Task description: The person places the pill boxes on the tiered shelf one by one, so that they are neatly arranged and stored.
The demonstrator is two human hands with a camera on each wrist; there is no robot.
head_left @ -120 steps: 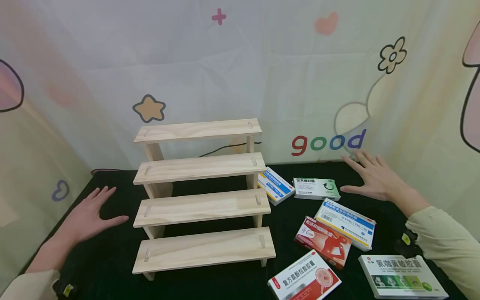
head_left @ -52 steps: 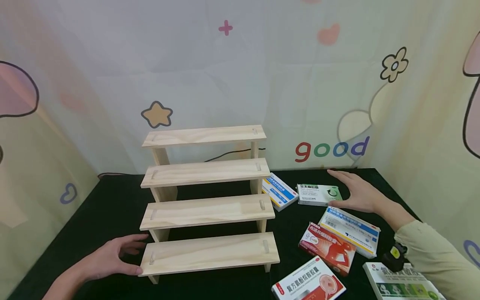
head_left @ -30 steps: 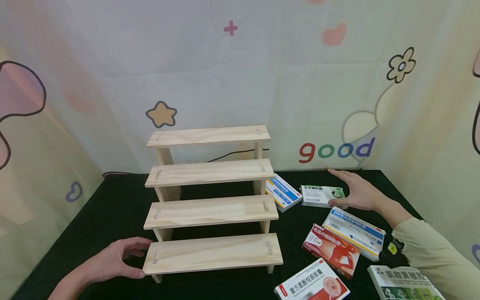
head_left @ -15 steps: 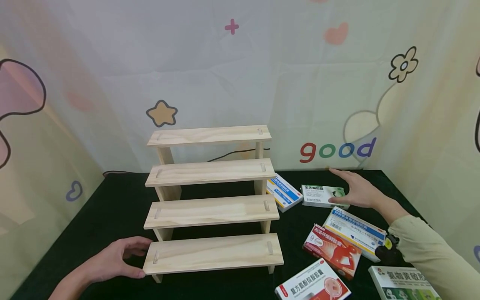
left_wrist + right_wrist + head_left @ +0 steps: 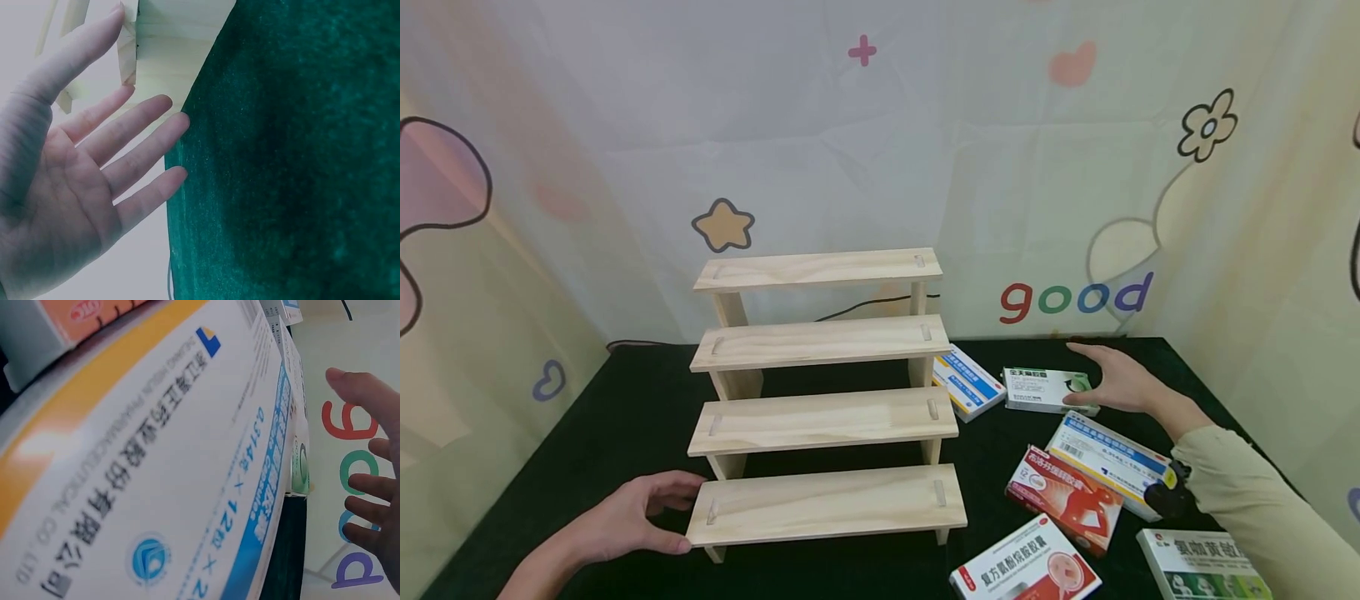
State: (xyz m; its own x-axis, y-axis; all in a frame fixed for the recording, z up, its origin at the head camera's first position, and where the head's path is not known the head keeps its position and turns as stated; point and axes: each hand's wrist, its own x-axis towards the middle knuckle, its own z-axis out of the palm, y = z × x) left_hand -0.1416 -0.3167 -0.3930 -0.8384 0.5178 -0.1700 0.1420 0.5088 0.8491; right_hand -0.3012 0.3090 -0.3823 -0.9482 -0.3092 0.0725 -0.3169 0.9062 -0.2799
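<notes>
Green-and-white, the medicine box point(image 5: 1047, 389) lies flat on the tabletop point(image 5: 587, 433) right of the wooden rack point(image 5: 823, 400), long axis crosswise; your right hand point(image 5: 1120, 383), fingers relaxed, touches its right end.

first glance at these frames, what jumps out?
A four-step wooden riser stands mid-table on the dark cloth, all steps bare. The left hand rests at the left end of its lowest step. Right of the riser lie scattered medicine boxes, and the right hand touches the far green and white box with straight fingers. A red box lies nearer the camera.
</notes>
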